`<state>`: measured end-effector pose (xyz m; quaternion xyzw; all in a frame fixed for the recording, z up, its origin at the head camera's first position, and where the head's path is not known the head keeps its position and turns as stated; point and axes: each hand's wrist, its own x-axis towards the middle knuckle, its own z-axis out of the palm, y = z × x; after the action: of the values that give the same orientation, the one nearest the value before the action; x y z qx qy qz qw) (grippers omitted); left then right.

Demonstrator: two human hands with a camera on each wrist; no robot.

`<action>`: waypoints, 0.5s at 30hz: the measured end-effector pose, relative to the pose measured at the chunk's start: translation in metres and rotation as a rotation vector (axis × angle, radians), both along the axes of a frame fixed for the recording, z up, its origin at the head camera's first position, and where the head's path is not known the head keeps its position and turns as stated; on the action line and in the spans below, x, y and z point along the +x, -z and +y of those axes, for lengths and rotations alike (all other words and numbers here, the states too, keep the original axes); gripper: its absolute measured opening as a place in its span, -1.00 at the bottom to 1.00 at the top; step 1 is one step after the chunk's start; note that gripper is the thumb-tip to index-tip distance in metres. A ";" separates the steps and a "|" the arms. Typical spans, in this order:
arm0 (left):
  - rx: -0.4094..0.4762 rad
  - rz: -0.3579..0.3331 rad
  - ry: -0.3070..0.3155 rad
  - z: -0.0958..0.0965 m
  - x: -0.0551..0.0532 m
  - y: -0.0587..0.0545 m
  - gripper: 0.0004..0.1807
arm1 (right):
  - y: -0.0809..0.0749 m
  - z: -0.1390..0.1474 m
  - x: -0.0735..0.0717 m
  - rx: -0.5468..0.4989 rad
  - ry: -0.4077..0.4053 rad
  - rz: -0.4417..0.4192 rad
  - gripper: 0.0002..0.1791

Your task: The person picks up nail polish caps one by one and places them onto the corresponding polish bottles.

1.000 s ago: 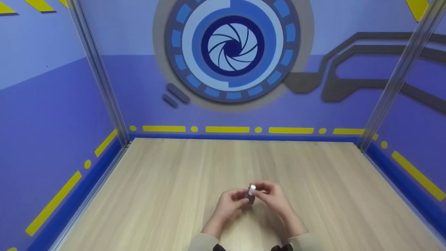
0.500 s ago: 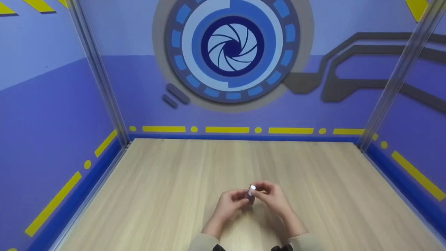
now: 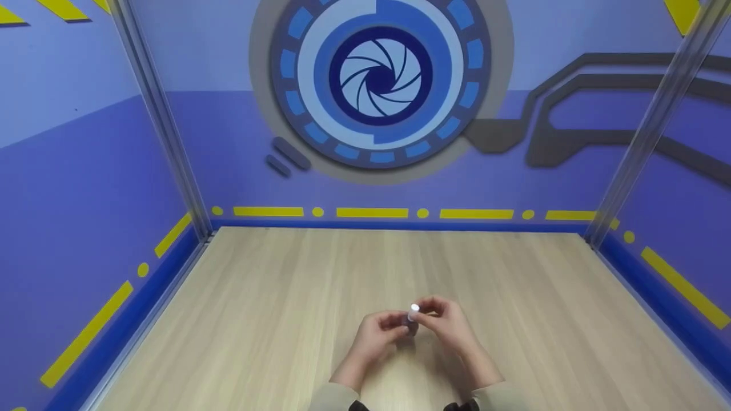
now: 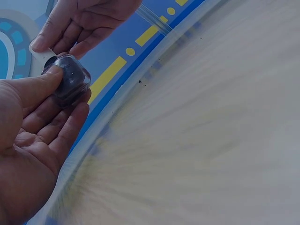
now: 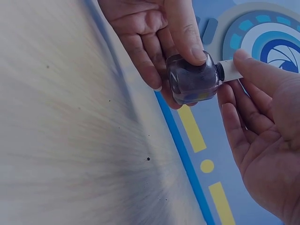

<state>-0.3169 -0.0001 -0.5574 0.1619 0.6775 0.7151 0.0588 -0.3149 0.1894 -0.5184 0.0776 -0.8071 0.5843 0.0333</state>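
A small nail polish bottle [image 5: 192,82] of clear, squarish glass with dark contents is held just above the table between both hands. My left hand [image 3: 372,335] pinches its body, thumb on the near face and fingers behind, as the left wrist view shows. My right hand [image 3: 452,326] grips the white cap [image 5: 230,70] between thumb and fingers. In the right wrist view a black neck shows between cap and glass. From the head, the bottle [image 3: 410,327] stands roughly upright, with the cap [image 3: 414,309] on top. Fingers hide part of the glass and cap.
A light wood-grain table [image 3: 297,285] lies beneath the hands. Blue printed panels [image 3: 400,194] with yellow dashes stand behind it and along both sides. Metal posts [image 3: 165,125] rise at the back corners.
The right fingertips have shifted slightly on the cap, and the cap looks a little differently angled. The left hand and bottle body stay practically in place.
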 end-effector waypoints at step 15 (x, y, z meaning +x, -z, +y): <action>-0.002 0.004 0.016 -0.001 -0.002 0.002 -0.69 | 0.002 0.001 0.000 -0.033 -0.038 0.002 -0.63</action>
<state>-0.3193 -0.0012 -0.5597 0.1684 0.6769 0.7138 0.0633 -0.3147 0.1904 -0.5199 0.0931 -0.7957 0.5980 0.0242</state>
